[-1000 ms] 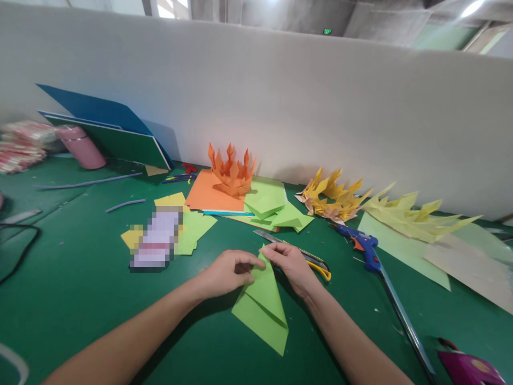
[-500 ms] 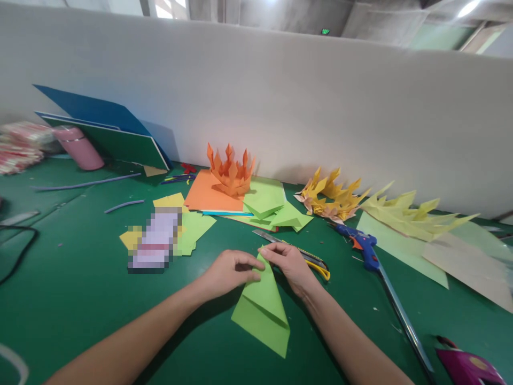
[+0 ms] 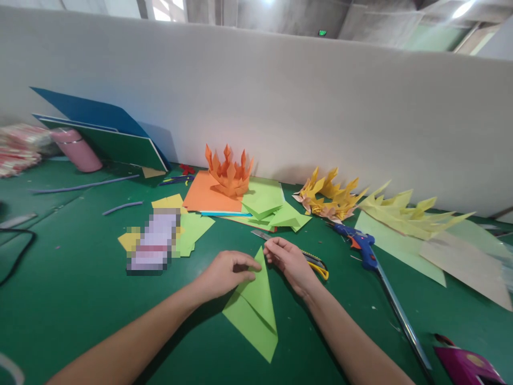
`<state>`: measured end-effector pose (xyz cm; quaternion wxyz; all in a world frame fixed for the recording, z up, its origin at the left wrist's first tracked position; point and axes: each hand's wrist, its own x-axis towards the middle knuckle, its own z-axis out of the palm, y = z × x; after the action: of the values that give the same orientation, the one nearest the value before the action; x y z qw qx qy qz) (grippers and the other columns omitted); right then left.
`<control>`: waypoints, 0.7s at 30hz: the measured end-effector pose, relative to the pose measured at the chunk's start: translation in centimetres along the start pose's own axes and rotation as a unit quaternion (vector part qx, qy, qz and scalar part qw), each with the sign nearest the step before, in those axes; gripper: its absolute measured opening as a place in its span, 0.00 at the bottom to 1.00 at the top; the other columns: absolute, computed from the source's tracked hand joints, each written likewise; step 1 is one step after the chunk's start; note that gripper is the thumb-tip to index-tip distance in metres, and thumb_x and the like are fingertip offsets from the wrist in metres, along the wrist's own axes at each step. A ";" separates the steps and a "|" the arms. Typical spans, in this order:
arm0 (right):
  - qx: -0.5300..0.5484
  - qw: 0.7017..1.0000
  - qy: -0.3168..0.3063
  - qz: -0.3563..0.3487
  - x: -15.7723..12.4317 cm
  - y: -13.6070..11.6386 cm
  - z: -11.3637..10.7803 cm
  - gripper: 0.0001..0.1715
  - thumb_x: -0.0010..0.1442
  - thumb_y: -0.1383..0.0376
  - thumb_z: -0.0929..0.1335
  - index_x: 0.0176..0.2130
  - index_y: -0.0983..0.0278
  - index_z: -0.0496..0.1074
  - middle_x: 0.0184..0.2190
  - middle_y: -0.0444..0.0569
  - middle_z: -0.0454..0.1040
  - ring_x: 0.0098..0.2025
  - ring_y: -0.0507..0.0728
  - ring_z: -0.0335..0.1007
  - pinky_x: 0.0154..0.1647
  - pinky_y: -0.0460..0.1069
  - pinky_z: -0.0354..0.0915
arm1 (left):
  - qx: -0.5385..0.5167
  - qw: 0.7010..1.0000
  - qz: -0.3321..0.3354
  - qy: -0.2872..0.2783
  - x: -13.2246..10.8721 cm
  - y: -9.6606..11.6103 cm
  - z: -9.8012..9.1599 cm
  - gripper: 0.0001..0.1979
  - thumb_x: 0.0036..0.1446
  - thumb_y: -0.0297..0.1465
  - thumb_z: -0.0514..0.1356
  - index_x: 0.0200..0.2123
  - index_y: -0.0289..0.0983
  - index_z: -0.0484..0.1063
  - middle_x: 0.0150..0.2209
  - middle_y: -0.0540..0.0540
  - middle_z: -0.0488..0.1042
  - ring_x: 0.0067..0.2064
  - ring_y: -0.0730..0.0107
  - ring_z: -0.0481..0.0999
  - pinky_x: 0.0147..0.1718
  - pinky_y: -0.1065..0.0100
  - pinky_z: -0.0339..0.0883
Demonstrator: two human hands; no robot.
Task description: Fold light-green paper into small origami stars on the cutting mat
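Worktop (image 3: 192,342), dark green, carries one pointed, folded, light-green paper sheet (image 3: 256,305) at six o'clock, tip toward twelve. The left hand (image 3: 224,275), at its ten o'clock, touches it, thumb and index finger apart; the right hand (image 3: 290,264) curls beside the tip at one o'clock, any pinch unclear. Behind it lies a yellow-and-black utility knife (image 3: 318,267).

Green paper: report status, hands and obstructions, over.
Left hand over the green paper, thumb and fingers parted. Right hand beside paper's tip, contact unclear. Paper folded to a point. Utility knife partly behind right hand, blade exposed.
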<state>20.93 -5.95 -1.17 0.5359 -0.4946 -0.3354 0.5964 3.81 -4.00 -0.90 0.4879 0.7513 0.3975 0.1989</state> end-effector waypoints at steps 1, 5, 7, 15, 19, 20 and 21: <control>-0.014 1.000 -0.006 -0.008 0.0 0.1 0.1 0.24 0.35 0.49 0.75 0.24 0.64 0.70 0.21 0.42 0.69 0.23 0.49 0.59 0.28 0.46 0.57 | -0.004 1.000 -0.004 0.010 0.1 0.0 -0.1 0.11 0.47 0.29 0.61 0.36 0.38 0.79 0.38 0.47 0.79 0.36 0.67 0.75 0.37 0.70 0.67; -0.097 0.994 -0.040 -0.039 -0.2 0.3 0.4 0.25 0.40 0.46 0.72 0.23 0.64 0.69 0.19 0.40 0.65 0.23 0.49 0.57 0.27 0.47 0.56 | -0.012 0.999 0.001 0.035 0.1 0.0 -0.2 0.11 0.48 0.29 0.61 0.35 0.38 0.79 0.40 0.46 0.78 0.37 0.67 0.74 0.38 0.70 0.67; -0.129 0.989 -0.045 -0.048 -0.2 0.5 0.4 0.24 0.40 0.46 0.72 0.22 0.64 0.68 0.18 0.40 0.63 0.23 0.49 0.56 0.27 0.47 0.55 | -0.004 0.999 0.001 0.039 0.1 0.1 -0.2 0.10 0.47 0.29 0.61 0.35 0.38 0.79 0.38 0.47 0.78 0.35 0.68 0.73 0.36 0.70 0.66; -0.157 0.985 -0.029 -0.060 -0.1 0.9 0.1 0.20 0.40 0.50 0.72 0.22 0.63 0.69 0.20 0.41 0.67 0.26 0.51 0.59 0.30 0.48 0.57 | -0.023 0.999 -0.042 0.016 0.1 0.3 0.0 0.11 0.46 0.31 0.61 0.35 0.37 0.78 0.21 0.53 0.69 0.23 0.76 0.63 0.25 0.74 0.58; -0.151 0.986 -0.029 -0.067 -0.1 1.1 0.4 0.19 0.40 0.54 0.72 0.29 0.63 0.69 0.22 0.41 0.68 0.26 0.51 0.61 0.30 0.48 0.57 | -0.013 0.998 -0.043 0.045 0.3 0.0 -0.7 0.12 0.46 0.33 0.61 0.35 0.36 0.78 0.24 0.51 0.73 0.26 0.73 0.67 0.27 0.72 0.61; -0.152 0.985 -0.034 -0.069 -0.1 1.2 0.4 0.20 0.40 0.55 0.73 0.32 0.62 0.68 0.23 0.40 0.68 0.26 0.51 0.61 0.30 0.47 0.57 | -0.008 0.997 -0.043 0.056 0.4 -0.2 -1.0 0.12 0.46 0.33 0.60 0.35 0.36 0.78 0.27 0.50 0.75 0.27 0.72 0.68 0.28 0.71 0.62; -0.154 0.985 -0.039 -0.071 -0.1 1.2 0.5 0.22 0.41 0.57 0.72 0.35 0.62 0.67 0.22 0.39 0.68 0.25 0.51 0.61 0.29 0.47 0.57 | -0.004 0.997 -0.042 0.072 0.5 -0.3 -1.2 0.13 0.46 0.33 0.60 0.36 0.36 0.78 0.28 0.49 0.75 0.29 0.71 0.70 0.29 0.71 0.63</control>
<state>20.07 -6.24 -2.16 0.4803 -0.5225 -0.4783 0.5172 3.14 -2.84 -0.64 0.4691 0.7157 0.4621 0.2328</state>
